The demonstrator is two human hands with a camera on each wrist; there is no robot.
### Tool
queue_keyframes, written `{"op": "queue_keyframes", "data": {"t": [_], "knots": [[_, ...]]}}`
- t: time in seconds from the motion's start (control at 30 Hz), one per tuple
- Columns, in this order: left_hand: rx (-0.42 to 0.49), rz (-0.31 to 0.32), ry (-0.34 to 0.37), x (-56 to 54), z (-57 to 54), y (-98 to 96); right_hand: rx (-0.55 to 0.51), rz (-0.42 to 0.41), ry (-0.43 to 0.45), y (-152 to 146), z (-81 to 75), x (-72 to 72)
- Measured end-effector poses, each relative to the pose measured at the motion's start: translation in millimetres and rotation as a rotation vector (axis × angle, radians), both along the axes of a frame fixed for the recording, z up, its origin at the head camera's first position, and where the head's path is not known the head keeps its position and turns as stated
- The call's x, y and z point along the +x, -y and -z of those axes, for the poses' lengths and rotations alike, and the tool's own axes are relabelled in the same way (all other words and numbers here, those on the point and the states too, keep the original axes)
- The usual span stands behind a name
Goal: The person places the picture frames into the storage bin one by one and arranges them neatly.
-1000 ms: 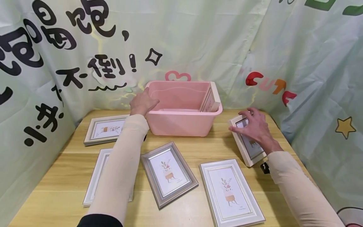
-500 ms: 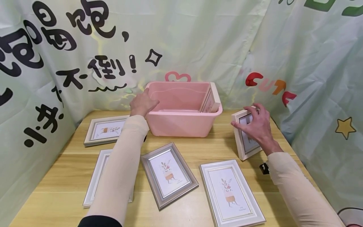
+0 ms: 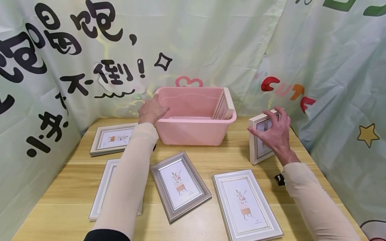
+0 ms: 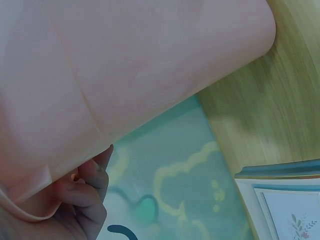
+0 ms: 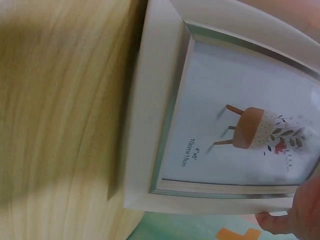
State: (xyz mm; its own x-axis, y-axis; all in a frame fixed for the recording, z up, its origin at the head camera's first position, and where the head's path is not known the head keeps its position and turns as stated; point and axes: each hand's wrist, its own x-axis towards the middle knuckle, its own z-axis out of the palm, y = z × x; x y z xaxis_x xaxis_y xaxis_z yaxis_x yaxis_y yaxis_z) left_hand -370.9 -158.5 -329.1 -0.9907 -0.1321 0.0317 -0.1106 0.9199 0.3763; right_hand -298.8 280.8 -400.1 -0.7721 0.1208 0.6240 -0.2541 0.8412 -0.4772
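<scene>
My left hand (image 3: 152,109) grips the left rim of a pink plastic bin (image 3: 191,132) at the back of the table. In the left wrist view, fingers (image 4: 82,192) curl under that rim. Over on the right, my right hand (image 3: 276,132) holds a cream picture frame (image 3: 261,147) between thumb and fingers, near its top. This frame stands nearly upright, its lower edge close over the wood; the hand covers part of its picture. Seen from the right wrist, its potted-plant print (image 5: 250,127) lies sideways. Inside the bin, a cream frame (image 3: 224,103) leans on the right wall.
On the table lie a grey-brown frame (image 3: 180,187) in the middle, a white frame (image 3: 245,204) front right, another white frame (image 3: 101,197) partly under my left forearm, and a beige frame (image 3: 113,139) back left. A printed curtain (image 3: 205,43) hangs behind.
The picture frame in my right hand has swung from a tilt to nearly upright and moved slightly away from me. My left hand stays on the bin's rim.
</scene>
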Motion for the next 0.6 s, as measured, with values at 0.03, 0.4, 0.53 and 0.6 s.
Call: {"op": "queue_keyframes", "data": {"t": [0.03, 0.4, 0.53, 0.6], "knots": [[-0.001, 0.000, 0.000, -0.1, 0.0, 0.2, -0.006, 0.000, -0.020, 0, 0.6, -0.3], [-0.003, 0.002, -0.007, -2.9, 1.6, -0.1, -0.123, -0.002, -0.236, -9, 12.3, -1.7], [0.001, 0.004, -0.011, -3.6, 2.1, 0.2, -0.180, 0.020, -0.306, -13, 18.2, -1.4], [0.006, 0.004, -0.012, -4.2, 2.4, 0.7, -0.196, 0.028, -0.330, -15, 20.3, -1.8]]}}
